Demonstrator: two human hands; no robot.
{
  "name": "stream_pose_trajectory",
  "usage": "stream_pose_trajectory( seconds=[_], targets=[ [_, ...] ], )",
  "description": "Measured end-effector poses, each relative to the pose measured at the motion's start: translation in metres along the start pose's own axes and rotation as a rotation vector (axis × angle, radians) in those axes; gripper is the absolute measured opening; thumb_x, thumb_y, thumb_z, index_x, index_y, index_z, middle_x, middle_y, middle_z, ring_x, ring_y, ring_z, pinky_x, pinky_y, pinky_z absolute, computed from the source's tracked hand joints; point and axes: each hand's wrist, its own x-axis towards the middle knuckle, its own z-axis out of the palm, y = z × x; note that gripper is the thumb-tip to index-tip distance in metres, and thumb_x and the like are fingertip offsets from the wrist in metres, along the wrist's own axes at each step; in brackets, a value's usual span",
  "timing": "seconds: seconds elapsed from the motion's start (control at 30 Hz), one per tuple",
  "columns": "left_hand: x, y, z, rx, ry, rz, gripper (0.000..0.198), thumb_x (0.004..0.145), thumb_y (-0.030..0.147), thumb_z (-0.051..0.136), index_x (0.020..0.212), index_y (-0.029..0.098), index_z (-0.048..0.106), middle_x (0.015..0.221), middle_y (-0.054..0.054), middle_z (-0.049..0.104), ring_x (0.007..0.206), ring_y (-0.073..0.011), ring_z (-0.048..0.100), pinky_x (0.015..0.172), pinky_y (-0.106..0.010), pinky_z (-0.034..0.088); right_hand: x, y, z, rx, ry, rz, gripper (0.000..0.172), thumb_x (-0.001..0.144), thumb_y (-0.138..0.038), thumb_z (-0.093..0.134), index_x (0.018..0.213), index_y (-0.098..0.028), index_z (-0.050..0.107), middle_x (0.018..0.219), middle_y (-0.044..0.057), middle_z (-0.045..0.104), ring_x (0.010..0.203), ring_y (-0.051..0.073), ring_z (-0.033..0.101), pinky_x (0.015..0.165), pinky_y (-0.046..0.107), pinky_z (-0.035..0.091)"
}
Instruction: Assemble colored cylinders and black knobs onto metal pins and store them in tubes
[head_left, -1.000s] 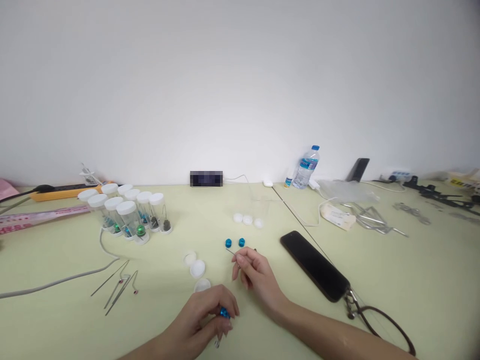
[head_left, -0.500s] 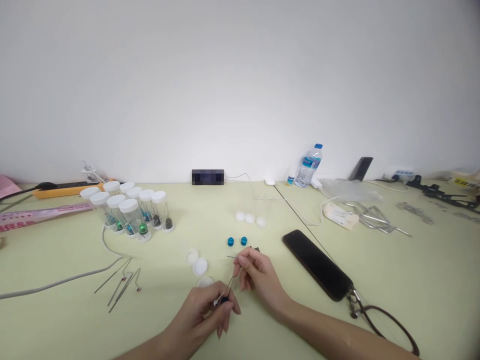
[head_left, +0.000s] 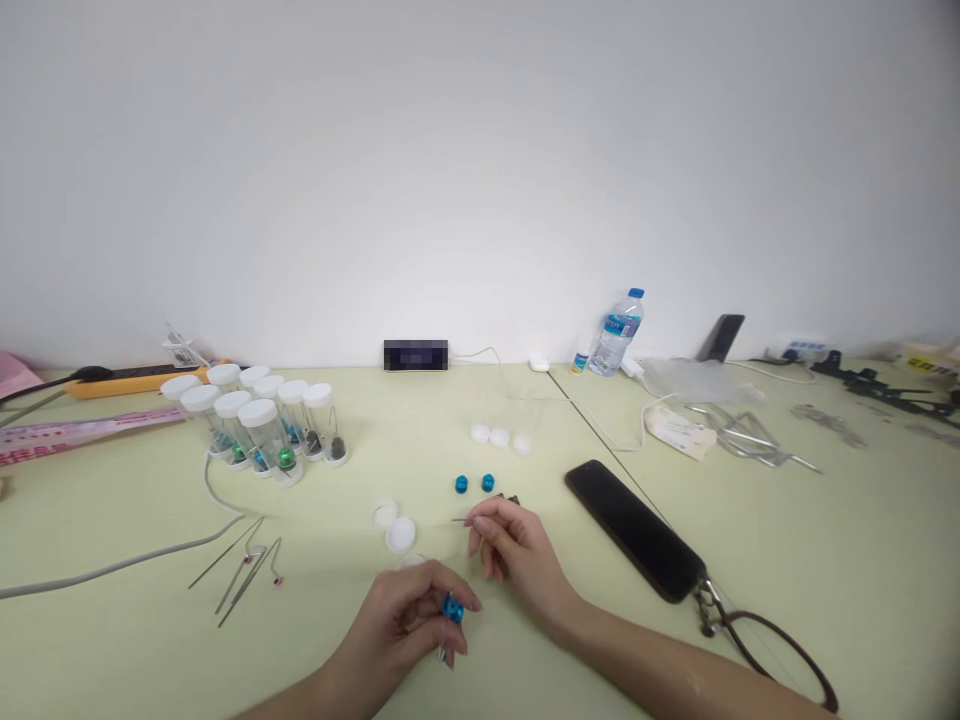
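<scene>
Your left hand (head_left: 405, 620) sits low in the frame, just left of center, fingers curled in and pinching a small blue bead (head_left: 451, 608) between thumb and fingertips; a thin metal piece pokes out just below it. Your right hand (head_left: 517, 555) lies a little above and to the right, thumb and forefinger pressed together on a fine wire pin (head_left: 460, 520) whose tip points left — the other fingers are loosely folded.

Just above your right hand, 2 more blue beads (head_left: 474, 484) rest side by side on the pale green table (head_left: 112, 640). Left of the pin lie 2 white caps (head_left: 394, 526), one touching the next. Farther up, 3 white caps (head_left: 500, 437) sit in a row.

In the left middle of the frame stands a cluster of capped vials (head_left: 255, 425), and below it a few loose metal pins (head_left: 244, 575). A black phone (head_left: 634, 528) lies slantwise to the right of your hands — a water bottle (head_left: 616, 335) stands by the wall beyond.
</scene>
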Motion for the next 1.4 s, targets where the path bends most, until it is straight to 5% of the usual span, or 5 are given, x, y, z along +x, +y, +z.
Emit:
stream_pose_trajectory(
  seconds=[0.33,0.57,0.8,1.1,1.4],
  targets=[
    [0.000,0.007,0.001,-0.024,0.034,0.034,0.012,0.085,0.016,0.056,0.092,0.018,0.065,0.072,-0.002,0.064,0.065,-0.0143,0.063,0.064,-0.026,0.052,-0.002,-0.005,0.002,-0.034,-0.010,0.019,0.017,0.087,-0.032,0.058,0.093,-0.016,0.063,0.072,0.002,0.066,0.050,0.008,0.050,0.045,0.019,0.035],
    [0.000,0.009,0.001,-0.042,0.095,0.026,0.011,0.082,0.021,0.061,0.091,0.017,0.065,0.075,-0.004,0.065,0.066,-0.0156,0.063,0.065,-0.028,0.052,-0.001,-0.005,0.003,-0.036,-0.002,0.048,0.020,0.086,-0.036,0.058,0.080,-0.017,0.059,0.073,0.003,0.068,0.048,0.009,0.052,0.045,0.020,0.033],
    [0.000,0.012,-0.001,0.075,0.107,0.039,0.011,0.081,0.022,0.061,0.086,0.015,0.067,0.068,-0.003,0.061,0.059,-0.0127,0.056,0.058,-0.023,0.047,-0.001,-0.007,0.002,-0.122,0.056,0.046,0.020,0.085,-0.035,0.060,0.076,-0.017,0.059,0.048,-0.006,0.048,0.045,0.009,0.042,0.046,0.020,0.031],
    [0.001,0.015,-0.003,0.237,0.159,0.092,0.007,0.077,0.020,0.065,0.083,0.019,0.069,0.075,-0.003,0.064,0.068,-0.0138,0.055,0.065,-0.022,0.045,-0.001,-0.006,0.003,-0.097,0.002,0.043,0.022,0.081,-0.037,0.065,0.072,-0.017,0.060,0.055,-0.004,0.051,0.047,0.009,0.044,0.046,0.021,0.032],
    [0.002,0.014,0.000,0.049,0.185,0.023,0.016,0.069,0.011,0.070,0.083,0.018,0.067,0.075,-0.001,0.063,0.066,-0.0135,0.059,0.062,-0.022,0.049,-0.001,-0.003,0.003,-0.074,0.024,0.026,0.023,0.085,-0.038,0.061,0.074,-0.017,0.060,0.056,-0.003,0.056,0.048,0.009,0.049,0.047,0.021,0.037]
  ],
)
